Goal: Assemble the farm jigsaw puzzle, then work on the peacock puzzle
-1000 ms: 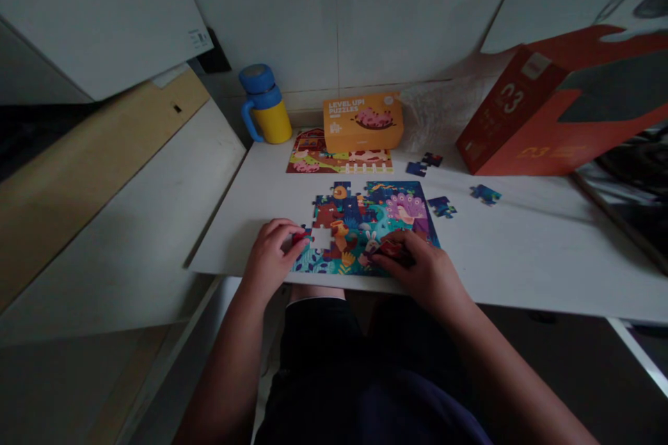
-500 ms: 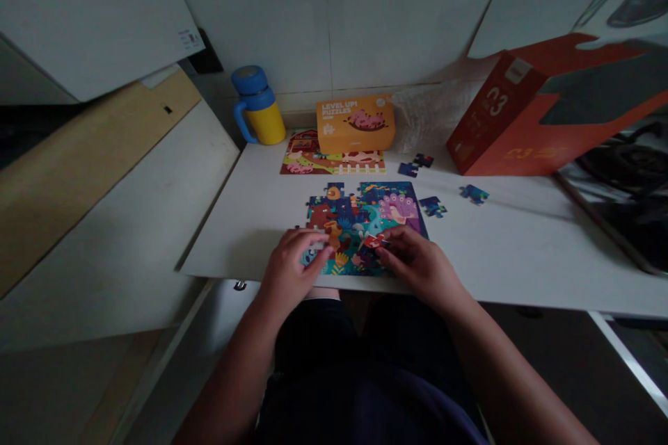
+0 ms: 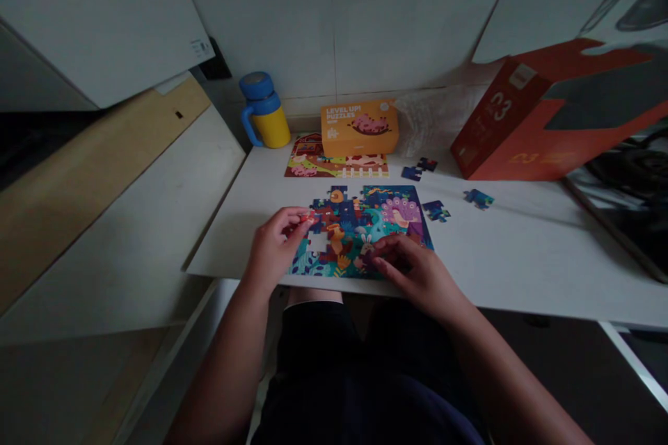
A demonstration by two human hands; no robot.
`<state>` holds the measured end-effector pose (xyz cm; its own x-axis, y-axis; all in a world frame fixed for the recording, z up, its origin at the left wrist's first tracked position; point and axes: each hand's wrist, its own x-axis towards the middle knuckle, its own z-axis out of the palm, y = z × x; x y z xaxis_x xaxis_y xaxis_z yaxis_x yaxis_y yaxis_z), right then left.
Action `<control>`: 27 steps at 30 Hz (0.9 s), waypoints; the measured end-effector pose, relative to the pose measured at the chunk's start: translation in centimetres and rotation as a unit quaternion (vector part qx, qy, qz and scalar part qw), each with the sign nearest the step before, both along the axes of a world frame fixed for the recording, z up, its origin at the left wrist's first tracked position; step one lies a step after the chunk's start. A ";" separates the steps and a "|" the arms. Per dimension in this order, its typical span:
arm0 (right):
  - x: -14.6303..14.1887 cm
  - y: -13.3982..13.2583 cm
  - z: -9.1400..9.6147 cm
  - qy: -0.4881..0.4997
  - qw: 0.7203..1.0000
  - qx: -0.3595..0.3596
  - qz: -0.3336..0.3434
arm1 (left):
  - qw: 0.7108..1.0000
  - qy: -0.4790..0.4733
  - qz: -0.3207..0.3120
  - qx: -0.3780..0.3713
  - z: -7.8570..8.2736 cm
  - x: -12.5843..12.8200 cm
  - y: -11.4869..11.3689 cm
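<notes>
A jigsaw puzzle (image 3: 360,226) with colourful animals lies partly assembled near the table's front edge. Gaps show along its upper edge and left part, where the white table comes through. My left hand (image 3: 276,240) pinches a small red puzzle piece (image 3: 307,218) between thumb and fingers, just over the puzzle's left side. Over the lower right part, by the rabbit picture, my right hand (image 3: 412,264) has thumb and fingers apart with nothing visible between them. Loose puzzle pieces (image 3: 436,211) lie right of the puzzle, among them a blue-green piece (image 3: 479,199) farther out.
An orange puzzle box (image 3: 359,128) stands at the back on a farm picture (image 3: 307,168). To its left is a blue and yellow mug (image 3: 268,118); to its right, clear plastic wrap (image 3: 425,122) and a large red-orange box (image 3: 522,125). White panels (image 3: 115,222) lean at left.
The red puzzle piece has passed from my right hand to my left, which has moved left and slightly up. My right hand stays over the puzzle's right side. The view has shifted slightly.
</notes>
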<state>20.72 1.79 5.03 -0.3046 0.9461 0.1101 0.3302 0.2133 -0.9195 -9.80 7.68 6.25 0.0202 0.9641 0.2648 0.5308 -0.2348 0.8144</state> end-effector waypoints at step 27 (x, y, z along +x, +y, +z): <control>-0.1 -0.1 0.6 -0.025 1.000 0.010 0.001 | 0.989 0.148 0.012 0.005 -2.7 -3.1 3.4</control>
<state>20.66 1.66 5.60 -0.3113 0.9436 0.1131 0.3752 0.2314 -0.8976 -12.90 11.06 3.52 0.0752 0.9625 0.2608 0.7514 -0.2266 0.6198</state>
